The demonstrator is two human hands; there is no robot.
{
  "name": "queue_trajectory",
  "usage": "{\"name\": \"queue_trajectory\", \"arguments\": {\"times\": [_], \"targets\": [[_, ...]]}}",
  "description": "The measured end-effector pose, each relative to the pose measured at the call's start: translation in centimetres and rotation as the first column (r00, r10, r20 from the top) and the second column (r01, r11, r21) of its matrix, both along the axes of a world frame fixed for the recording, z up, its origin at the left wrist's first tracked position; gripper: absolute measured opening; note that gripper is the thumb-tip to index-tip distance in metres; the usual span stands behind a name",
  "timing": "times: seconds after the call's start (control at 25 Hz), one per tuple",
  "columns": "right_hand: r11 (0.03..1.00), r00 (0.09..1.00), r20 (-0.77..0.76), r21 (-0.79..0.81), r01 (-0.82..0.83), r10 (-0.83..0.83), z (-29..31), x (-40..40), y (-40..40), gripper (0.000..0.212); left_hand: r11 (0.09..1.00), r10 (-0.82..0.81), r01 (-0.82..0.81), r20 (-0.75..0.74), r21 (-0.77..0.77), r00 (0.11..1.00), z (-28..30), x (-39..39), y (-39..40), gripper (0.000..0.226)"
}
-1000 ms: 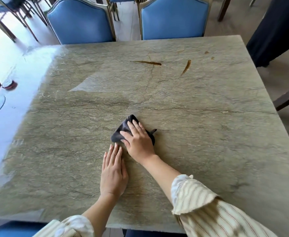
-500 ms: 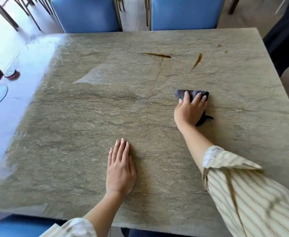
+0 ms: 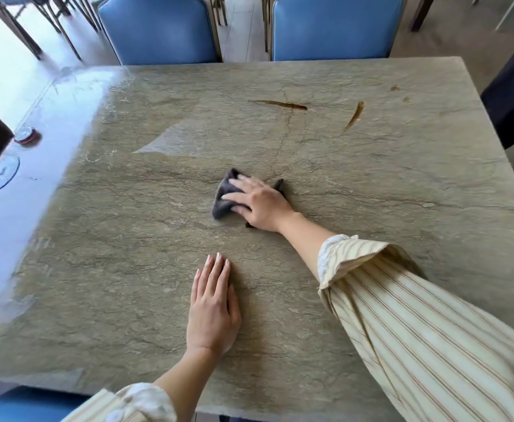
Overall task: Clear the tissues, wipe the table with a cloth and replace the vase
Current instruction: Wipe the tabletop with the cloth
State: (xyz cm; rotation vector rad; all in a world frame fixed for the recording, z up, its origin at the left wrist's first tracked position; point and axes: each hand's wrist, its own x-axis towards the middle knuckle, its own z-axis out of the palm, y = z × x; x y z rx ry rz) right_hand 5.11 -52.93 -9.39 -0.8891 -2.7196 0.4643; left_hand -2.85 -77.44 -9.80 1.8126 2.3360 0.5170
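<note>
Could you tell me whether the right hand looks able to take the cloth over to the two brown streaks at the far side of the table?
Probably yes. The right hand presses the cloth flat mid-table, and bare table lies between it and the brown streaks. The arm is bent, so some extension seems left.

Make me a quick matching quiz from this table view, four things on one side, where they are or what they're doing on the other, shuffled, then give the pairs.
Column one:
1. left hand
2. right hand
3. cloth
4. brown streaks

Column two:
A. far side of the table, unwiped
B. flat on bare stone, near edge
C. pressing on the cloth
D. dark grey, bunched mid-table

Pairs: 1-B, 2-C, 3-D, 4-A
</note>
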Motion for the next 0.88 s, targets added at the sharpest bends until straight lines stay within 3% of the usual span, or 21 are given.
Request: {"name": "queue_trajectory", "arguments": {"times": [0.04, 0.12, 0.16, 0.2, 0.32, 0.4, 0.48, 0.52, 0.56, 0.64, 0.72, 0.8, 0.88], "targets": [[0.981, 0.981, -0.040, -0.032, 0.190, -0.191, -0.2, 0.6, 0.2, 0.035, 1.000, -0.001, 0.001, -0.001, 0.000, 1.000, 0.0, 0.0, 0.0, 0.049], [0.850, 0.842, -0.120, -0.094, 0.518, -0.527, -0.4, 1.1, -0.6, 0.034, 1.000, -0.002, 0.002, -0.002, 0.008, 1.000, 0.0, 0.0, 0.0, 0.049], [0.838, 0.828, -0.133, -0.079, 0.540, -0.545, -0.5, 1.3, -1.6, 0.035, 1.000, -0.004, 0.004, -0.005, 0.005, 1.000, 0.0, 0.0, 0.0, 0.050], [0.884, 0.875, -0.136, -0.035, 0.465, -0.466, -0.9, 1.9, -2.7, 0.035, 1.000, -0.005, 0.005, -0.012, -0.003, 1.000, 0.0, 0.0, 0.0, 0.050], [0.991, 0.991, -0.077, 0.073, 0.112, -0.106, -0.9, 6.4, -4.5, 0.035, 1.000, -0.005, 0.004, -0.027, -0.016, 1.000, -0.1, 0.0, 0.1, 0.051], [0.951, 0.951, -0.105, 0.079, 0.300, -0.291, -0.7, 9.6, -5.2, 0.034, 1.000, -0.001, 0.001, -0.020, -0.011, 1.000, -0.1, 0.0, 0.1, 0.052], [0.783, 0.775, -0.160, 0.022, 0.622, -0.611, -0.8, 11.8, -7.5, 0.034, 1.000, 0.006, -0.006, -0.010, -0.010, 1.000, -0.1, 0.1, 0.0, 0.053], [0.723, 0.714, -0.178, 0.015, 0.690, -0.678, -1.0, 12.2, -9.3, 0.033, 1.000, 0.008, -0.008, -0.002, -0.011, 1.000, 0.0, 0.2, -0.1, 0.053], [0.731, 0.720, -0.193, 0.020, 0.683, -0.667, -1.1, 12.2, -11.4, 0.034, 1.000, 0.014, -0.014, 0.006, -0.011, 1.000, 0.0, 0.2, 0.0, 0.053], [0.881, 0.873, -0.165, 0.036, 0.471, -0.460, -0.9, 13.3, -15.9, 0.035, 1.000, 0.015, -0.015, 0.015, -0.019, 1.000, 0.2, 0.2, 0.0, 0.054], [0.960, 0.959, -0.090, 0.057, 0.273, -0.267, -0.4, 16.9, -18.9, 0.035, 0.999, -0.010, 0.010, 0.008, -0.048, 1.000, 0.4, 0.2, -0.2, 0.052], [0.927, 0.930, -0.071, 0.078, 0.366, -0.361, -0.4, 21.1, -20.1, 0.034, 0.997, -0.032, 0.031, -0.010, -0.077, 0.999, 0.5, 0.2, -0.2, 0.048], [0.769, 0.768, -0.103, 0.042, 0.638, -0.632, -0.4, 24.6, -21.0, 0.035, 0.994, -0.005, 0.003, -0.020, -0.110, 1.000, 0.7, 0.6, 0.0, 0.047]]}}
